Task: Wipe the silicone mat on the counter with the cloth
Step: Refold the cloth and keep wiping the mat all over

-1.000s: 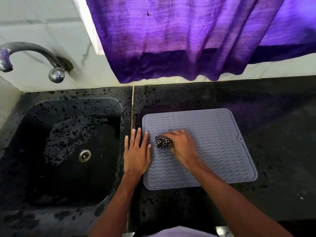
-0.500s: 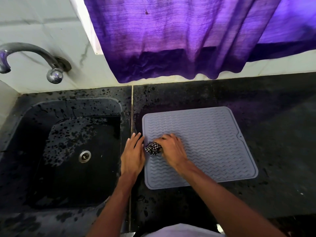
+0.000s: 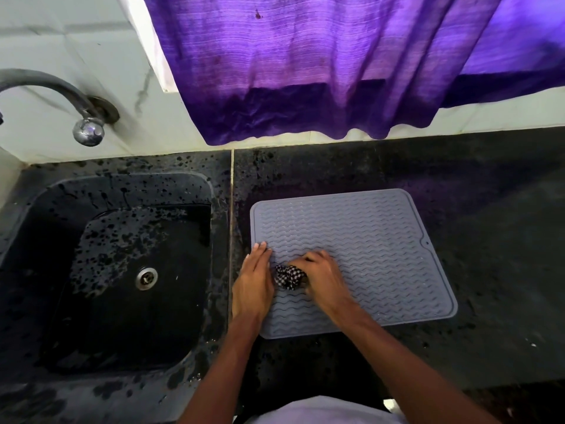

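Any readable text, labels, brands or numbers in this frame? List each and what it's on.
None readable. The silicone mat carries only wavy ridges and a small hole at its right edge; the cloth is a plain check pattern; the tap, sink and purple curtain show no markings.

Single head view, worn camera, looking steeply down and forward over the table (image 3: 489, 240). Close range: both forearms enter from bottom edge. Sink (image 3: 46, 240) fills left side, wall and purple curtain (image 3: 305, 71) across top. Wide-angle bending at the edges.
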{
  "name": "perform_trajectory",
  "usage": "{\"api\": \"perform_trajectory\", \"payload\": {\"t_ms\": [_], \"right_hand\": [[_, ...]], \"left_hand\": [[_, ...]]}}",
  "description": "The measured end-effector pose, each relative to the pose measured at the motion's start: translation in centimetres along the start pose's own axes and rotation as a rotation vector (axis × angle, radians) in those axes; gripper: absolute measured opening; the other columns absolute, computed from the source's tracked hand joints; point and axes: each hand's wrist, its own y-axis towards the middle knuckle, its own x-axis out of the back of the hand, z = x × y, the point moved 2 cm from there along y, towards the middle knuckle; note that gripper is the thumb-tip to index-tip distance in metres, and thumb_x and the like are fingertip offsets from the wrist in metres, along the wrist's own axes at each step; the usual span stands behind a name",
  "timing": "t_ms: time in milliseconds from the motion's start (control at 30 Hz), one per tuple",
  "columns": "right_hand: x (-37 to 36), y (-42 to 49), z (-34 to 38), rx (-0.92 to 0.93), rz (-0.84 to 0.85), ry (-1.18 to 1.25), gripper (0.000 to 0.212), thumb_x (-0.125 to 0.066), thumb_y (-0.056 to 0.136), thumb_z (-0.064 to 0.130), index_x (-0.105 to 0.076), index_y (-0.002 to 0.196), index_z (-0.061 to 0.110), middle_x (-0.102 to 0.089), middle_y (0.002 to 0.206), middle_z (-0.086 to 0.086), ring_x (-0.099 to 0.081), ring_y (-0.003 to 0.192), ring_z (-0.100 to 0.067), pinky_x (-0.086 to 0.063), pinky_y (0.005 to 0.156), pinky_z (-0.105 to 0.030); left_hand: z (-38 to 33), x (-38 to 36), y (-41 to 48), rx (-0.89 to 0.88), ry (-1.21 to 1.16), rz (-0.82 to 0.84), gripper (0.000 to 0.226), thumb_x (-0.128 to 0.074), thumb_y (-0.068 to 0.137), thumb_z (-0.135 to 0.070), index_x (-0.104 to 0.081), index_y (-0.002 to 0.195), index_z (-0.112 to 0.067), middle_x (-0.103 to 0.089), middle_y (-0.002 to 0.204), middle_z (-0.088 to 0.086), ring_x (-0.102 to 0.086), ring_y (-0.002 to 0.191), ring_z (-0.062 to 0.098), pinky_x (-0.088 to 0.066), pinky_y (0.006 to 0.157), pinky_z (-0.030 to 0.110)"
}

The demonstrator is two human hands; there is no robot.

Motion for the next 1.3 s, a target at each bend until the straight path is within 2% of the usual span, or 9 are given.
{"api": "perform_trajectory", "payload": {"t_ms": [133,267,333,400,600,767,933,1100,1300], "right_hand": [[0.5,0.2,-0.8,0.0,-0.035,-0.001,0.064,-0.081,0.059,-0.003,-0.069,0.116,0.025,-0.067,0.1,0.001,-0.053,0.097,-0.023,-0.047,0.082,-0.038],[1.6,-0.4,-3.0,-0.046,-0.063,0.002,0.065,-0.08,0.063,0.0,-0.066,0.121,0.027,-0.066,0.109,0.002,-0.052,0.105,-0.024,-0.045,0.091,-0.039],[2.4,-0.6,-3.2,-0.028,-0.024,-0.006,0.064,-0.075,0.07,0.0,-0.062,0.127,0.027,-0.064,0.118,0.002,-0.049,0.113,-0.023,-0.039,0.096,-0.039],[3.2,-0.7,-3.6,-0.032,-0.038,-0.031,0.064,-0.075,0.07,0.001,-0.062,0.126,0.028,-0.064,0.118,0.004,-0.049,0.114,-0.022,-0.034,0.091,-0.037],[3.2,-1.4,-7.4,-0.077,-0.054,-0.008,0.07,-0.078,0.052,-0.006,-0.07,0.11,0.032,-0.069,0.1,0.006,-0.06,0.095,-0.024,-0.05,0.081,-0.038],[4.3,-1.7,-9.1,-0.051,-0.134,-0.006,0.072,-0.074,0.049,-0.014,-0.071,0.11,0.024,-0.07,0.1,0.004,-0.059,0.093,-0.023,-0.051,0.08,-0.035],[4.7,-2.4,-10.5,-0.058,-0.102,-0.064,0.074,-0.076,0.045,-0.013,-0.072,0.108,0.025,-0.071,0.097,0.003,-0.06,0.089,-0.026,-0.051,0.076,-0.036],[5.7,-2.6,-12.6,-0.092,-0.139,-0.072,0.073,-0.075,0.05,-0.01,-0.069,0.11,0.031,-0.069,0.1,0.007,-0.058,0.094,-0.024,-0.05,0.078,-0.042],[7.0,-3.1,-14.2,-0.094,-0.196,-0.036,0.064,-0.074,0.056,-0.012,-0.072,0.107,0.026,-0.072,0.1,0.001,-0.06,0.091,-0.028,-0.053,0.078,-0.04]], "left_hand": [[-0.7,-0.4,0.1,0.055,0.011,-0.001,0.045,-0.059,0.09,0.001,-0.059,0.134,-0.005,-0.052,0.149,0.007,-0.044,0.142,0.024,-0.047,0.109,0.044],[-1.3,-1.4,-0.2,0.121,0.033,-0.042,0.045,-0.055,0.093,0.0,-0.055,0.138,-0.003,-0.046,0.154,0.005,-0.039,0.145,0.023,-0.044,0.112,0.044],[-1.1,-1.8,-0.6,0.066,0.09,-0.067,0.047,-0.052,0.094,0.0,-0.053,0.14,0.0,-0.046,0.154,0.009,-0.04,0.144,0.026,-0.043,0.112,0.047],[-1.0,-1.9,-0.8,0.001,0.146,-0.094,0.048,-0.04,0.094,-0.007,-0.054,0.138,0.003,-0.049,0.151,0.013,-0.043,0.142,0.029,-0.039,0.114,0.048],[-1.5,-1.7,-0.7,-0.034,0.194,-0.112,0.052,-0.033,0.104,-0.032,-0.054,0.14,-0.001,-0.049,0.15,0.014,-0.041,0.144,0.027,-0.028,0.121,0.042],[-1.4,-1.9,-0.8,-0.052,0.243,-0.069,0.058,-0.034,0.104,-0.044,-0.045,0.149,-0.008,-0.039,0.158,0.014,-0.032,0.149,0.026,-0.021,0.124,0.04],[-1.5,-2.2,-0.6,-0.047,0.267,-0.012,0.062,-0.028,0.104,-0.049,-0.039,0.153,-0.013,-0.027,0.164,0.01,-0.022,0.153,0.024,-0.017,0.125,0.041],[-1.4,-2.1,-0.5,-0.041,0.273,-0.006,0.061,-0.028,0.105,-0.048,-0.04,0.153,-0.013,-0.03,0.163,0.01,-0.024,0.152,0.024,-0.018,0.125,0.041],[-1.5,-2.0,-0.7,-0.043,0.257,-0.011,0.059,-0.029,0.105,-0.046,-0.041,0.153,-0.013,-0.032,0.162,0.01,-0.025,0.151,0.025,-0.018,0.125,0.041]]}}
